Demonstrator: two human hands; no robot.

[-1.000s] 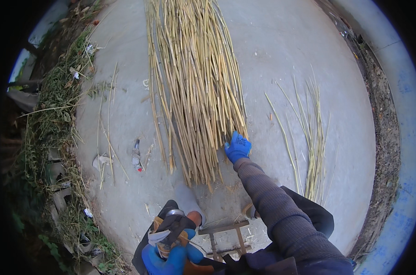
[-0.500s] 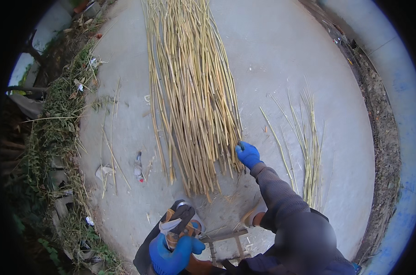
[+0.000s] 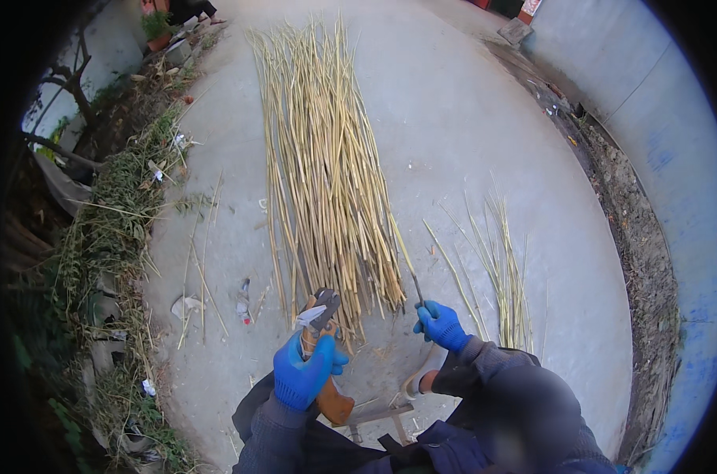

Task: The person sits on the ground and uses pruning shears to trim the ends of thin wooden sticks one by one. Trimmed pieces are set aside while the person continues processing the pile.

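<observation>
In a blue work glove, my left hand (image 3: pixel 303 373) is closed around a hand tool with a dark metal head (image 3: pixel 325 306) and a thick brown grip. A white strip is wrapped near its head; the exact kind is unclear. My right hand (image 3: pixel 444 325), gloved the same way, grips the near end of a thin cane stalk (image 3: pixel 406 254). That stalk slants away along the right edge of a long pile of yellow-brown cane stalks (image 3: pixel 319 166) lying lengthwise on the concrete. The tool's head is just in front of the pile's near ends, apart from the held stalk.
A smaller bunch of thin greenish stalks (image 3: pixel 510 292) lies to the right. Beneath me is part of a low wooden frame (image 3: pixel 378 416). Weeds and litter (image 3: pixel 113 245) line the left side; a pale wall (image 3: pixel 651 134) runs along the right. Someone's legs (image 3: pixel 192 11) show far left.
My right hand has drawn the stalk's end toward me, out from the pile's edge. My left hand has risen forward with the tool. The view has tilted up, showing more of the far ground.
</observation>
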